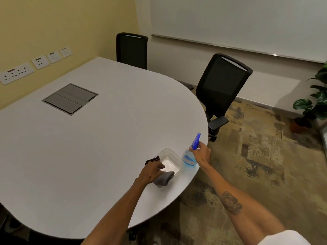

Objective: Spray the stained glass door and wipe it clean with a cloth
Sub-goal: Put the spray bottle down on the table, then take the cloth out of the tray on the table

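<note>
I see both hands out over the near right edge of the white surface [92,138]. My right hand [201,153] is closed around the neck of the spray bottle [190,157], fingers wrapped just under its blue trigger head; the bottle stands upright on the surface right at the rim, its clear body holding blue liquid. My left hand [152,174] reaches into the clear tray [169,152] just left of the bottle, fingers curled down onto the grey cloth [163,179], which lies bunched in the tray's near end. Whether the fingers have actually pinched the cloth I cannot tell, as the hand covers the contact. A small dark object [152,160] rests at the tray's far left rim; I cannot make out what it is.

Farther left, a grey hatch [69,99] is set into the surface. Two black chairs [223,85] stand at the far side, sockets [16,73] line the yellow wall on the left, and a potted plant [313,106] sits on the floor at the right. The glass door is not in my view.
</note>
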Action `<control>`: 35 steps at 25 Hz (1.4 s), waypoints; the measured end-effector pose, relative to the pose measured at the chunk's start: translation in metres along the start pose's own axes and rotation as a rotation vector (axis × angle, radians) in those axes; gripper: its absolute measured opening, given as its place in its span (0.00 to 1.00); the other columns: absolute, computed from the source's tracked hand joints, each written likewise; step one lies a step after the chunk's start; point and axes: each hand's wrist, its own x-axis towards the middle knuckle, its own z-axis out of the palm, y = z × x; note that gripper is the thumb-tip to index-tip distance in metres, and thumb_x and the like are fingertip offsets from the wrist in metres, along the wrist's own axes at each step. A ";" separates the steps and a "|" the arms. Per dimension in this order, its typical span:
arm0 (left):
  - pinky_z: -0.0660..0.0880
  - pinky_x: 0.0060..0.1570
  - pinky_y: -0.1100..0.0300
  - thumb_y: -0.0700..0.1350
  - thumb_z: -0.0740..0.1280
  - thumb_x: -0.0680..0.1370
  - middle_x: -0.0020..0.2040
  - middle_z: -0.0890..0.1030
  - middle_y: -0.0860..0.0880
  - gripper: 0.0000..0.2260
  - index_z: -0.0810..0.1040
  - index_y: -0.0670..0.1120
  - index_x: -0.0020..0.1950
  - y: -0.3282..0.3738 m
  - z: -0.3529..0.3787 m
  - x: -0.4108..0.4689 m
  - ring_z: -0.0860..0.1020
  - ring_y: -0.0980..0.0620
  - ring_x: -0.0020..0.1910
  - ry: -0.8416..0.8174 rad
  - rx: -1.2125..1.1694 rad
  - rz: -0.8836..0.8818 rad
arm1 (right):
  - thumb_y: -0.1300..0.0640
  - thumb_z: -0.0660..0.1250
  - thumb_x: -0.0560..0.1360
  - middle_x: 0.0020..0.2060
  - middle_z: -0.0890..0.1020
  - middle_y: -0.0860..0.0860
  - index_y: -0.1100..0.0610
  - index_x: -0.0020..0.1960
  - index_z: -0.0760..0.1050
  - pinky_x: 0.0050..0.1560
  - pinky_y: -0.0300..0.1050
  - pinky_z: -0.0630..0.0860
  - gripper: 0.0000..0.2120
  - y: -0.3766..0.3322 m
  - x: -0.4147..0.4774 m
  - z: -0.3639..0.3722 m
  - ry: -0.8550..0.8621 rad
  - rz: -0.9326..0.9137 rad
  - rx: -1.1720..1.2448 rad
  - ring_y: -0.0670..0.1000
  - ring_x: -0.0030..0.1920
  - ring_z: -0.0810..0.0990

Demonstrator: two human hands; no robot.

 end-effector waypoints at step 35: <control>0.73 0.68 0.52 0.44 0.72 0.78 0.70 0.76 0.42 0.27 0.70 0.43 0.77 -0.074 -0.003 0.051 0.76 0.42 0.69 0.083 -0.148 -0.134 | 0.49 0.67 0.79 0.64 0.76 0.60 0.59 0.73 0.61 0.55 0.53 0.83 0.28 0.053 -0.062 0.140 -0.238 0.524 -0.263 0.59 0.59 0.81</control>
